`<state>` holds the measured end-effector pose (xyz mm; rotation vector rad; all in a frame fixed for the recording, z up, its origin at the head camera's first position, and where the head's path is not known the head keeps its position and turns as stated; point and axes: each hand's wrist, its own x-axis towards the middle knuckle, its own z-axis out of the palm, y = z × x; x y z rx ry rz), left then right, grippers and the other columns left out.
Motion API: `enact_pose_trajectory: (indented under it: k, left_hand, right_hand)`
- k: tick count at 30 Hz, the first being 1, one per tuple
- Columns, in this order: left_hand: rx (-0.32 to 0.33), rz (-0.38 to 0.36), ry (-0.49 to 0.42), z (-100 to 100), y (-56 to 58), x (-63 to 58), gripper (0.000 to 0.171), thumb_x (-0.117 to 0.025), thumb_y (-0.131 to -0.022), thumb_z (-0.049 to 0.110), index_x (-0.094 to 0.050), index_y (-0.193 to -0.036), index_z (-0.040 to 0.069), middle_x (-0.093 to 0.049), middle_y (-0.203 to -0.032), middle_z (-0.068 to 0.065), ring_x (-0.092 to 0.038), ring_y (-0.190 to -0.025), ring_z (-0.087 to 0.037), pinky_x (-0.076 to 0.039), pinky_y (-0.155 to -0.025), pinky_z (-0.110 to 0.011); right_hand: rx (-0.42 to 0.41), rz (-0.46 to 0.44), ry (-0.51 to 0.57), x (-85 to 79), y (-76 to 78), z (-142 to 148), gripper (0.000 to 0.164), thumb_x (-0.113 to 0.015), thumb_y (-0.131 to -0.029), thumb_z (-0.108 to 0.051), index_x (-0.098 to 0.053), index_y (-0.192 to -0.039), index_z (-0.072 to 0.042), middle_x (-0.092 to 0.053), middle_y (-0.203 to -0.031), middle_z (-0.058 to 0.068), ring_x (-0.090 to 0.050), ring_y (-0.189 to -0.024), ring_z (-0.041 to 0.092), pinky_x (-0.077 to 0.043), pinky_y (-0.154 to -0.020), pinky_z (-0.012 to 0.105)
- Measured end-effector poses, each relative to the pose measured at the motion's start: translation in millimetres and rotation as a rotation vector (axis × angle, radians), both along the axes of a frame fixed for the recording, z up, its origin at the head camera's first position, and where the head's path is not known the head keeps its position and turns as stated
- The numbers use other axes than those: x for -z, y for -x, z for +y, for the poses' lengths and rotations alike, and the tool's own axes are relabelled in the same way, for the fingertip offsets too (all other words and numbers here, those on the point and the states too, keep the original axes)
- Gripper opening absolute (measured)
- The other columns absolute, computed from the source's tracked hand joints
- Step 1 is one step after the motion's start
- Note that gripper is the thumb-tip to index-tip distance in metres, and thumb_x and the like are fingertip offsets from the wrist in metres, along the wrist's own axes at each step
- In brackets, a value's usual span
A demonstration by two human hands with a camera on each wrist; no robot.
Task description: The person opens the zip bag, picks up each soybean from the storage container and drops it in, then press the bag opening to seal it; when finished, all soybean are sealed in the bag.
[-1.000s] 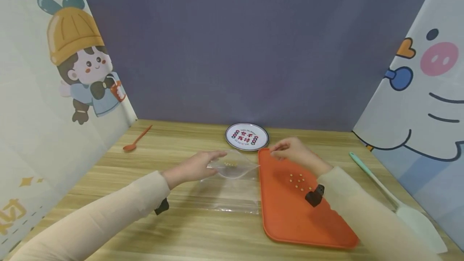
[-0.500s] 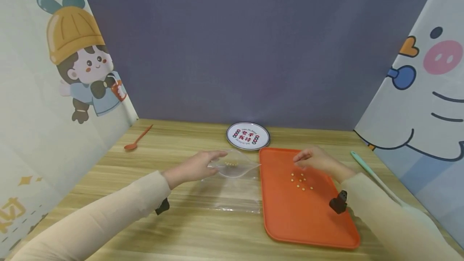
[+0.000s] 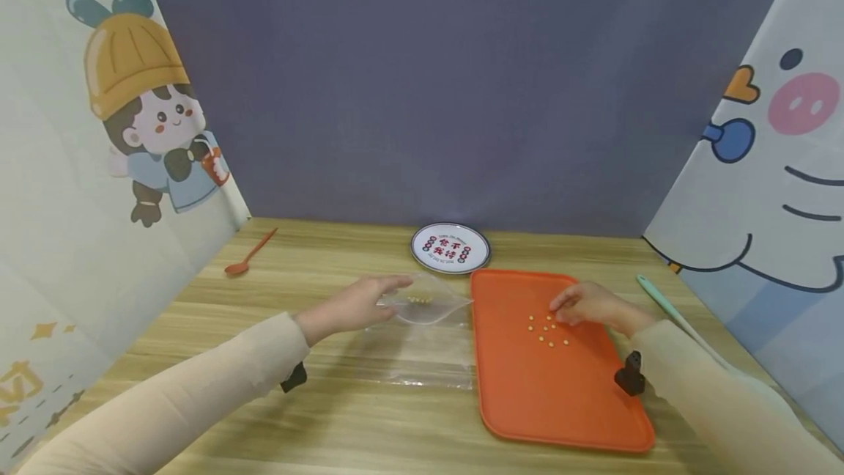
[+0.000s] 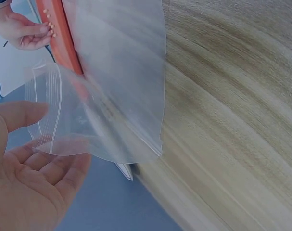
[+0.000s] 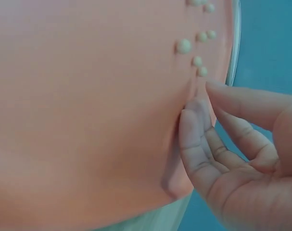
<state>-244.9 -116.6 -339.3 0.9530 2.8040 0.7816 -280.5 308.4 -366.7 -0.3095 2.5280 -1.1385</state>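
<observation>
My left hand [image 3: 356,305] holds a clear zip-lock bag [image 3: 425,350] by the left side of its mouth, which gapes. In the left wrist view the thumb and curved fingers lie on either side of the zip strip [image 4: 54,106]. A few pale yellow beans [image 3: 419,300] show inside the bag. Over an orange tray [image 3: 534,402], my right hand [image 3: 589,305] reaches down, fingertips right beside several loose soybean-like beans [image 3: 541,339]. In the right wrist view a gap separates thumb and fingers, with no bean between them, and the nearest bean [image 5: 202,71] lies just beyond the thumb tip.
A white plate [image 3: 450,248] with red lettering sits at the back middle. An orange spoon [image 3: 247,255] lies at the back left. To the right of the tray is a spatula with a green handle [image 3: 662,303], partly under the right sleeve. Printed walls enclose the table.
My right hand has moved right from beside the bag and down to the beans on the tray. The left hand and the bag have stayed in place.
</observation>
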Motion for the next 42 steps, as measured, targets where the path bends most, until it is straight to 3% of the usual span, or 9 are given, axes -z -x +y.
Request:
enact_pose_trajectory:
  k: [8, 19, 28, 35, 42]
  left_hand:
    - [0.001, -0.001, 0.008, 3.6, -2.1, 2.0, 0.058, -0.063, -0.09, 0.007, -0.043, -0.145, 0.004, -0.049, -0.145, -0.013, -0.052, -0.128, -0.034, -0.041, -0.111, -0.048]
    - [-0.006, 0.018, 0.013, 2.7, -5.3, 1.7, 0.058, -0.064, -0.089, 0.006, -0.044, -0.143, 0.003, -0.051, -0.143, -0.015, -0.052, -0.127, -0.035, -0.042, -0.11, -0.049]
    - [-0.018, 0.021, 0.016, 3.2, -5.6, 1.4, 0.057, -0.064, -0.089, 0.006, -0.045, -0.143, 0.003, -0.051, -0.143, -0.015, -0.052, -0.128, -0.035, -0.041, -0.111, -0.048]
    - [-0.012, 0.041, 0.024, 3.9, -6.0, 0.3, 0.056, -0.063, -0.089, 0.005, -0.045, -0.142, 0.002, -0.052, -0.142, -0.016, -0.052, -0.128, -0.035, -0.041, -0.111, -0.048]
    - [-0.018, 0.044, 0.028, 4.9, -5.8, -0.2, 0.058, -0.064, -0.089, 0.006, -0.045, -0.143, 0.003, -0.052, -0.142, -0.016, -0.052, -0.128, -0.034, -0.041, -0.111, -0.048]
  right_hand:
    - [-0.005, 0.018, -0.029, 7.1, -2.7, -1.7, 0.022, -0.07, -0.084, -0.003, -0.067, -0.103, 0.007, -0.071, -0.091, 0.008, -0.063, -0.078, 0.016, -0.054, -0.067, 0.031]
    - [0.001, 0.047, -0.04, 9.1, -0.4, -5.8, 0.017, -0.072, -0.084, -0.005, -0.069, -0.096, 0.005, -0.069, -0.085, 0.006, -0.056, -0.069, 0.016, -0.05, -0.059, 0.028]
    - [0.061, 0.02, 0.057, 5.1, 0.8, -1.6, 0.028, -0.066, -0.089, -0.005, -0.063, -0.109, 0.013, -0.072, -0.095, 0.014, -0.068, -0.08, 0.019, -0.061, -0.072, 0.034]
    - [0.112, -0.002, 0.096, -4.7, 3.2, -3.8, 0.034, -0.063, -0.091, -0.004, -0.057, -0.116, 0.016, -0.071, -0.104, 0.02, -0.071, -0.087, 0.021, -0.061, -0.078, 0.035]
    - [0.15, 0.018, 0.164, -17.5, 3.0, -12.2, 0.035, -0.06, -0.094, -0.006, -0.055, -0.122, 0.015, -0.072, -0.106, 0.014, -0.07, -0.089, 0.015, -0.06, -0.082, 0.035]
